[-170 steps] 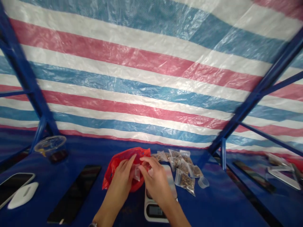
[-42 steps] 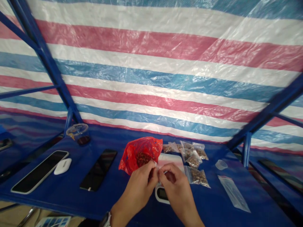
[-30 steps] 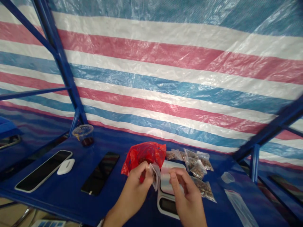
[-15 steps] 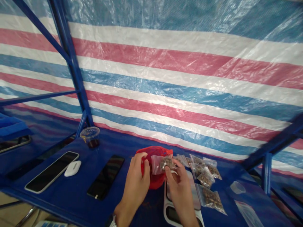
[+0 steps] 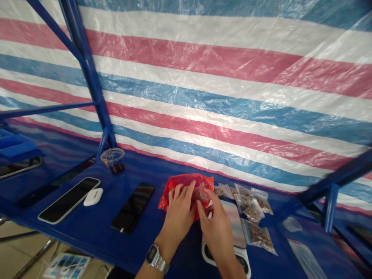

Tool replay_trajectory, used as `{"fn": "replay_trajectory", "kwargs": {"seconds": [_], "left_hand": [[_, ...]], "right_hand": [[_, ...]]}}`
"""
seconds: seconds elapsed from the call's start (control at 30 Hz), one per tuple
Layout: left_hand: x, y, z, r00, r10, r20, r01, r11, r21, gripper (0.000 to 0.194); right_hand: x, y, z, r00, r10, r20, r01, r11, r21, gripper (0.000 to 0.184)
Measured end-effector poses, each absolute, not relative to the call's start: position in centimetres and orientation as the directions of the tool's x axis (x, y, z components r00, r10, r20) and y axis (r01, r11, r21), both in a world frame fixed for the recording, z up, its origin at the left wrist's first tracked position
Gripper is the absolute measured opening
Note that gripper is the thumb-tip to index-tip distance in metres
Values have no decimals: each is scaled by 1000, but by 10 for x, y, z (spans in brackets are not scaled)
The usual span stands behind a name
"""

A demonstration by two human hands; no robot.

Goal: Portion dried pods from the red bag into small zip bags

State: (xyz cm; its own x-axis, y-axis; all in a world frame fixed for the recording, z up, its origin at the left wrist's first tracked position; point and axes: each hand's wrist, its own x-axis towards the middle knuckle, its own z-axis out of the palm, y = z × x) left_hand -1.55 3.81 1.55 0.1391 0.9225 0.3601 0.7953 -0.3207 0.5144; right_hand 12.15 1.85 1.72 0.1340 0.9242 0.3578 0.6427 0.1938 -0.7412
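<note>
A red plastic bag [image 5: 168,188] stands open on the blue table. Over its mouth, both of my hands meet at a small clear zip bag [image 5: 200,192], partly hidden by fingers. My left hand [image 5: 180,207] has curled fingers at the zip bag's left side, with its wrist toward the front. My right hand [image 5: 216,223] pinches the zip bag from the right, above a white kitchen scale [image 5: 234,221]. Several filled zip bags [image 5: 260,236] with brown dried pieces lie right of the scale.
A black phone [image 5: 133,207], a white-edged phone [image 5: 68,199] and a white earbud case [image 5: 93,197] lie at left. Behind them stands a plastic cup [image 5: 113,161] with dark liquid. An empty-looking zip bag [image 5: 306,259] lies front right. Blue frame bars [image 5: 95,97] and striped sheeting enclose the table.
My left hand has moved right, across the red bag's mouth to the zip bag. The zip bag, earlier lying flat in my right hand, is now largely covered by fingers. The view has shifted slightly.
</note>
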Motion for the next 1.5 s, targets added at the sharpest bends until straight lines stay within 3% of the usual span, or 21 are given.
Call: {"fn": "replay_trajectory", "kwargs": {"seconds": [0.5, 0.7, 0.83, 1.1, 1.33, 1.43, 1.5], "left_hand": [[-25, 42, 24, 160, 905, 394, 807, -350, 476, 35], [-27, 43, 22, 188, 893, 408, 805, -379, 457, 48], [-29, 44, 20, 221, 883, 413, 804, -405, 436, 47], [-35, 48, 20, 158, 800, 579, 837, -420, 352, 46], [-31, 29, 52, 112, 677, 728, 778, -516, 360, 50], [-32, 24, 57, 113, 648, 753, 767, -539, 349, 44], [-35, 22, 57, 105, 642, 759, 770, -536, 347, 41]], "right_hand": [[115, 16, 24, 143, 820, 554, 565, 392, -726, 23], [116, 15, 23, 76, 816, 573, 601, 421, -679, 24], [115, 13, 25, 74, 808, 584, 624, 419, -659, 24], [128, 14, 29, 112, 813, 572, 646, 378, -664, 28], [182, 5, 47, 355, 788, 503, 540, 267, -798, 34], [241, -3, 51, 547, 708, 448, 503, 150, -851, 47], [286, -14, 46, 631, 632, 450, 567, 20, -823, 53]]}}
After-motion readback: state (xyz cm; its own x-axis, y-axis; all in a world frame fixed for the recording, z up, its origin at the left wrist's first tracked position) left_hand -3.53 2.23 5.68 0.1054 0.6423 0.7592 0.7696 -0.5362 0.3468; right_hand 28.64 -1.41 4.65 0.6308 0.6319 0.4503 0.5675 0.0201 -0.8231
